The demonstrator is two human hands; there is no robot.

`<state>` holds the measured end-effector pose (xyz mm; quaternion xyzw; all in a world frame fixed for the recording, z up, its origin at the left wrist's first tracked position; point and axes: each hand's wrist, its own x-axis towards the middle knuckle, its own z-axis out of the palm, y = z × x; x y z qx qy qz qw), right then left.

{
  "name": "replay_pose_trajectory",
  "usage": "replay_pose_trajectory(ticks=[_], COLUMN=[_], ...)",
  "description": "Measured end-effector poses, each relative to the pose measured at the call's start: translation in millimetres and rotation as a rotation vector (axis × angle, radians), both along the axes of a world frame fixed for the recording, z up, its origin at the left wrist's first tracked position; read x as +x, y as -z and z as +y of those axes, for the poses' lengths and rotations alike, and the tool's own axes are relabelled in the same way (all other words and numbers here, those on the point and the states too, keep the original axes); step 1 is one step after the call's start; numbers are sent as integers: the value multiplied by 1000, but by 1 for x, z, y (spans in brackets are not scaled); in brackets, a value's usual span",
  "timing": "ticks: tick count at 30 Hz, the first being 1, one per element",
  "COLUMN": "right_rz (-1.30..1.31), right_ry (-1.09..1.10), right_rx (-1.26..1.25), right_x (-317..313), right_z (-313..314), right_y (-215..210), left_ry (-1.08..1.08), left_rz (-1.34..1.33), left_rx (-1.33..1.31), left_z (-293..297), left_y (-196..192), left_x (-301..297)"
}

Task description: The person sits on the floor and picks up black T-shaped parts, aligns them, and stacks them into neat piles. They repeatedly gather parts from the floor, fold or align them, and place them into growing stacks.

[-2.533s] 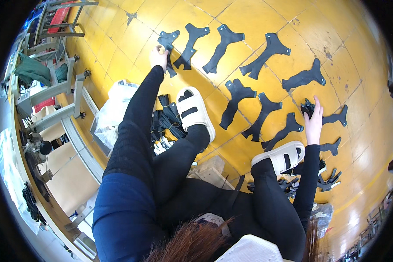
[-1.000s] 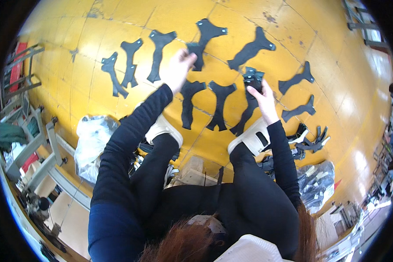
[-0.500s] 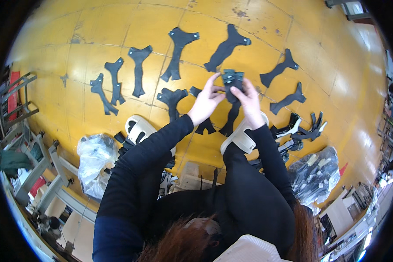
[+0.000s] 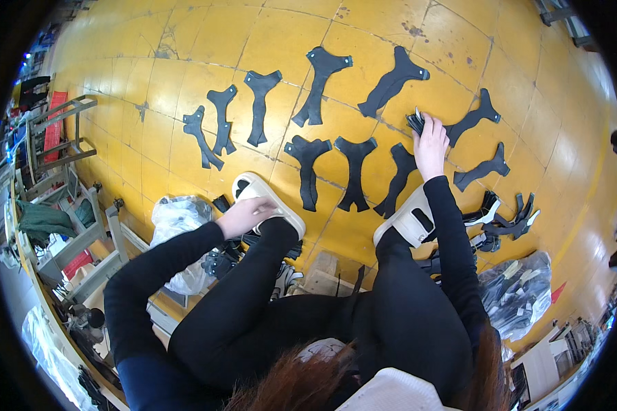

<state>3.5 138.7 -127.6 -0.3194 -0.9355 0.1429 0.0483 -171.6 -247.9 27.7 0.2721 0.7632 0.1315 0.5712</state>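
My right hand [image 4: 430, 145] is closed around a small bundle of black fabric pieces [image 4: 415, 122] with a few light edges, held over the floor. Beside it, to the right, lies a black Y-shaped fabric piece [image 4: 467, 125]. My left hand [image 4: 248, 214] hovers by the left cream slipper [image 4: 281, 209], its fingers loosely extended and nothing visible in them. More black forked pieces lie spread in two rough rows, among them a far one [image 4: 397, 79], a middle one [image 4: 355, 171] and a left one [image 4: 200, 133]. Some bear small pale tags.
Clear plastic bags stand on both sides, a crumpled one [image 4: 178, 222] at left and a filled one [image 4: 517, 291] at right. Black and white strips [image 4: 511, 218] lie beyond the right slipper [image 4: 413, 218]. Grey metal frames [image 4: 62, 133] line the left side of the yellow floor [image 4: 274, 34].
My left hand has let go of the bundle and drawn back towards the left slipper. My right hand has carried the bundle to the right. The whole view has shifted.
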Motion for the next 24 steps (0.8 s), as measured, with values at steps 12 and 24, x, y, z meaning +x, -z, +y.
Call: replay_pose_trajectory(ticks=[12,24], right_rz=[-114,-27], right_ry=[49,54], right_rx=[21,16], right_x=[-6,1], right_z=[16,7], right_y=[-12,-15], left_ry=[-472,-872], left_rz=[86,-482], left_rx=[-75,80], left_z=[-68,-82], left_y=[32,-25], left_x=[65,61])
